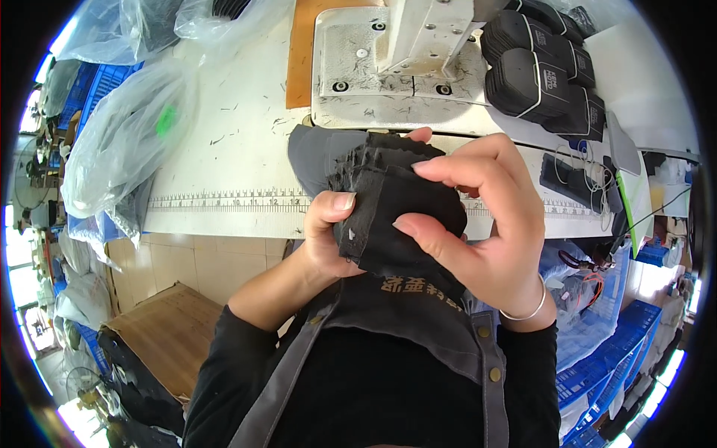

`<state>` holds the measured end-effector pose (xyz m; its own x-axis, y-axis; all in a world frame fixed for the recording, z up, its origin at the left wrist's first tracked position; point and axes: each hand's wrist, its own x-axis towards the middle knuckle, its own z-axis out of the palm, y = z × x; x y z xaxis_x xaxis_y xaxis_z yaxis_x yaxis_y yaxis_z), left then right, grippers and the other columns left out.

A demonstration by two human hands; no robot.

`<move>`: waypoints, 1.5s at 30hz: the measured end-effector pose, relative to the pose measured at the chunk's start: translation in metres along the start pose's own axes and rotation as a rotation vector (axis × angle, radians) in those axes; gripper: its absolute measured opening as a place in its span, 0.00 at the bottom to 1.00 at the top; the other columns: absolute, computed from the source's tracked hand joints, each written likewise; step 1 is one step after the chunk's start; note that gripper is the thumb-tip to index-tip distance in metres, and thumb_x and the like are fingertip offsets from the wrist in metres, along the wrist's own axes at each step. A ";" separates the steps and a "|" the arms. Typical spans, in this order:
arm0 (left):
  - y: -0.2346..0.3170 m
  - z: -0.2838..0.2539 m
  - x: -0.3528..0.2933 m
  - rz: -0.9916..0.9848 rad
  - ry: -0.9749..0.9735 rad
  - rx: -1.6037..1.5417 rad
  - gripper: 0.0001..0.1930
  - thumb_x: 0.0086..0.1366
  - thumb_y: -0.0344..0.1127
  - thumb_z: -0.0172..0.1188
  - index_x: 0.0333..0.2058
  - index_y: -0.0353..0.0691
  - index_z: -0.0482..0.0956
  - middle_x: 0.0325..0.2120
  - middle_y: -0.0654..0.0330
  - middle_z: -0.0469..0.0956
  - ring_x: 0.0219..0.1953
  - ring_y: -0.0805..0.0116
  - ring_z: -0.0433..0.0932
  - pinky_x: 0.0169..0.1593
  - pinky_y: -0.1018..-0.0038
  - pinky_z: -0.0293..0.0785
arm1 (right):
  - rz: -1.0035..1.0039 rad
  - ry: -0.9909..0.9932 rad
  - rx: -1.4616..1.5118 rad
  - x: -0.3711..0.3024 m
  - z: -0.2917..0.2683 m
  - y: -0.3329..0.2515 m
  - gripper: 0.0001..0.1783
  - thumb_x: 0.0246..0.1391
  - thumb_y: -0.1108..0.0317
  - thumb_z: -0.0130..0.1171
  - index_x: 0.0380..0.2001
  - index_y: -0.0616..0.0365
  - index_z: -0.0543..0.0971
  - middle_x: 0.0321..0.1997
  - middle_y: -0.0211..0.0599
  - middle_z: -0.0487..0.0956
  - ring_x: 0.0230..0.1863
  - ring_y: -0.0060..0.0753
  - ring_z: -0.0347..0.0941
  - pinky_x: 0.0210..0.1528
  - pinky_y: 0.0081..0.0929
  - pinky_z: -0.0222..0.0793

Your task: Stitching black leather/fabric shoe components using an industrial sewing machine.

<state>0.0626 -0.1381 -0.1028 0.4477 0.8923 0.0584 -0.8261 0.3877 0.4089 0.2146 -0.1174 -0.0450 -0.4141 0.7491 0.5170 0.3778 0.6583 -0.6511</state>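
Observation:
Between my two hands is a thick stack of black fabric pieces (pixel 418 198), held up over the front edge of the sewing table. Its layers fan out raggedly along the upper left side. My left hand (pixel 332 228) grips the stack from the left, thumb pressed on the top piece. From the right, my right hand (pixel 489 216) holds the stack, its index finger and thumb resting on the top piece. The undersides of the stack and several fingers are hidden. Behind it, a dark grey fabric piece (pixel 310 157) lies on the table.
A white sewing machine (pixel 418 45) stands at the back. Bundled black pads (pixel 530 82) are piled at the right, near a coiled white cord (pixel 590 175). Clear plastic bags (pixel 123 142) lie at the left. Below are a cardboard box (pixel 168 332) and blue crates (pixel 605 358).

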 end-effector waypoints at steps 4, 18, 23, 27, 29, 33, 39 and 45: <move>0.003 -0.006 0.001 -0.029 -0.037 -0.024 0.43 0.44 0.48 0.54 0.59 0.42 0.47 0.51 0.50 0.61 0.52 0.58 0.65 0.53 0.65 0.63 | 0.035 -0.007 0.076 0.003 0.003 0.002 0.19 0.29 0.69 0.69 0.29 0.58 0.74 0.26 0.27 0.68 0.26 0.21 0.62 0.28 0.16 0.56; 0.006 0.012 -0.001 -0.004 0.110 0.398 0.66 0.28 0.69 0.64 0.59 0.38 0.39 0.50 0.57 0.62 0.52 0.65 0.65 0.56 0.68 0.61 | -0.094 -0.040 0.053 0.001 -0.004 0.004 0.17 0.30 0.74 0.68 0.22 0.59 0.67 0.28 0.37 0.71 0.28 0.28 0.66 0.31 0.21 0.62; 0.009 0.010 -0.004 -0.026 0.140 0.158 0.61 0.29 0.50 0.71 0.60 0.42 0.40 0.48 0.58 0.64 0.50 0.64 0.66 0.56 0.69 0.62 | -0.292 0.156 -0.090 -0.010 0.002 -0.001 0.13 0.26 0.79 0.60 0.18 0.60 0.67 0.35 0.48 0.75 0.28 0.43 0.73 0.27 0.26 0.71; 0.013 0.011 -0.004 -0.018 0.157 0.150 0.58 0.30 0.44 0.65 0.60 0.42 0.41 0.47 0.57 0.65 0.48 0.62 0.68 0.55 0.68 0.64 | -0.287 -0.025 0.148 -0.014 -0.004 0.012 0.12 0.35 0.79 0.59 0.20 0.62 0.65 0.35 0.54 0.75 0.31 0.45 0.75 0.30 0.26 0.71; 0.012 0.008 -0.004 0.007 0.122 0.069 0.55 0.32 0.40 0.63 0.60 0.48 0.40 0.47 0.52 0.64 0.47 0.54 0.68 0.52 0.60 0.67 | -0.212 0.282 0.417 -0.014 -0.002 0.017 0.10 0.46 0.76 0.55 0.29 0.63 0.64 0.37 0.48 0.75 0.31 0.35 0.74 0.30 0.23 0.70; 0.008 0.000 -0.001 -0.100 -0.048 -0.128 0.53 0.35 0.36 0.61 0.60 0.59 0.39 0.47 0.45 0.60 0.45 0.42 0.67 0.45 0.47 0.68 | 0.313 0.621 0.570 -0.031 -0.014 0.019 0.13 0.53 0.71 0.50 0.41 0.63 0.64 0.34 0.36 0.73 0.28 0.22 0.69 0.30 0.19 0.68; 0.008 -0.008 -0.004 -0.078 -0.145 -0.212 0.51 0.38 0.36 0.59 0.60 0.59 0.38 0.48 0.45 0.60 0.45 0.40 0.68 0.44 0.47 0.68 | 0.712 0.503 1.345 -0.039 -0.020 0.018 0.12 0.58 0.67 0.40 0.39 0.66 0.59 0.31 0.37 0.61 0.27 0.25 0.61 0.25 0.15 0.62; 0.004 -0.009 -0.005 -0.042 -0.247 -0.266 0.50 0.38 0.37 0.59 0.60 0.56 0.40 0.50 0.49 0.61 0.46 0.41 0.68 0.45 0.49 0.69 | 0.643 0.138 1.444 -0.044 -0.023 0.018 0.11 0.56 0.63 0.42 0.28 0.57 0.57 0.30 0.35 0.58 0.28 0.25 0.52 0.23 0.17 0.57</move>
<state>0.0539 -0.1390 -0.1091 0.5257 0.8041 0.2777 -0.8507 0.4988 0.1659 0.2591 -0.1368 -0.0671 -0.3970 0.9165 -0.0492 -0.6516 -0.3192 -0.6881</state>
